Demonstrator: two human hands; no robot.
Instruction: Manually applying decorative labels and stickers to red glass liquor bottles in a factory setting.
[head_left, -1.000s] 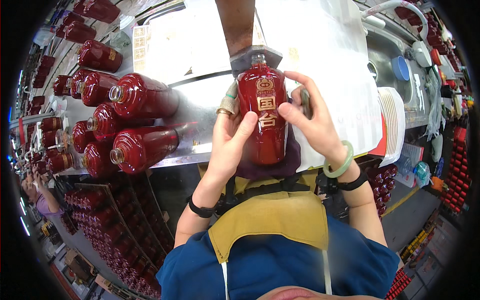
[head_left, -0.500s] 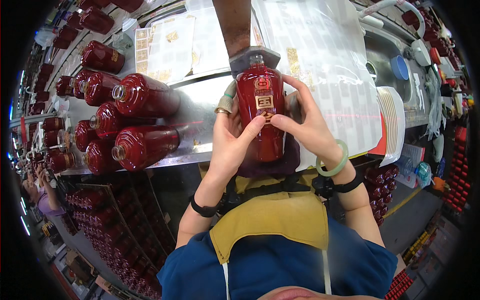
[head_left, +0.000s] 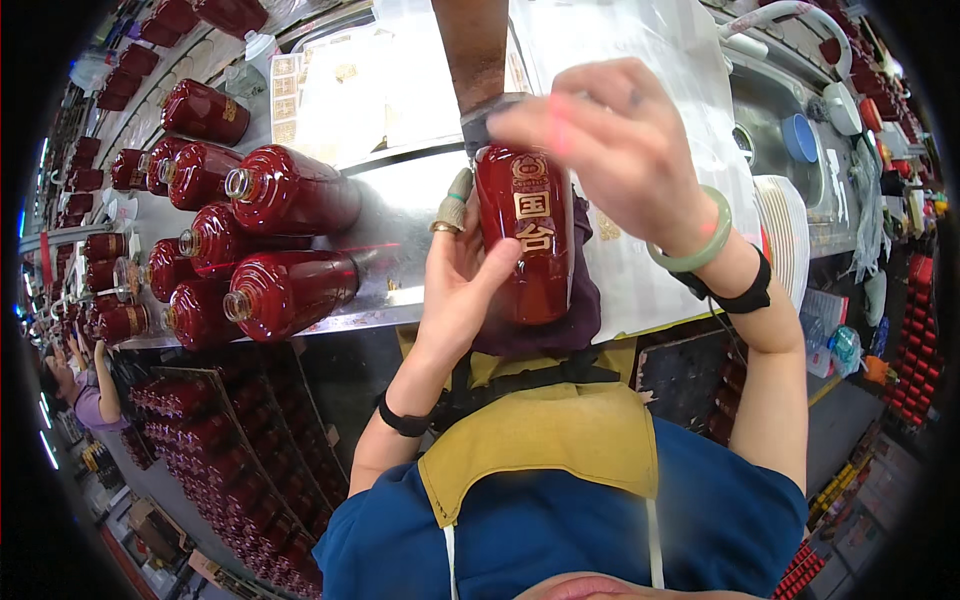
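A dark red glass bottle with gold emblem and characters lies on its back on a dark purple cloth, neck pointing away from me. My left hand grips its left side, thumb on the front beside the lowest character. Pale covers sit on some of that hand's fingertips. Above the bottle's neck and shoulder hangs my right hand, smeared by motion and hiding the neck. Its fingers reach left; whether they pinch anything cannot be made out. A jade-green bangle circles the right wrist.
Several red bottles lie on the metal table at left. Sheets with gold labels lie beyond. A brown metal post rises behind the bottle. The sink at right holds a blue cup. A co-worker is far left.
My right hand has left the bottle's front and risen over its neck, with the forearm lifted to the right. My left hand stays on the bottle. The lower gold character now shows fully.
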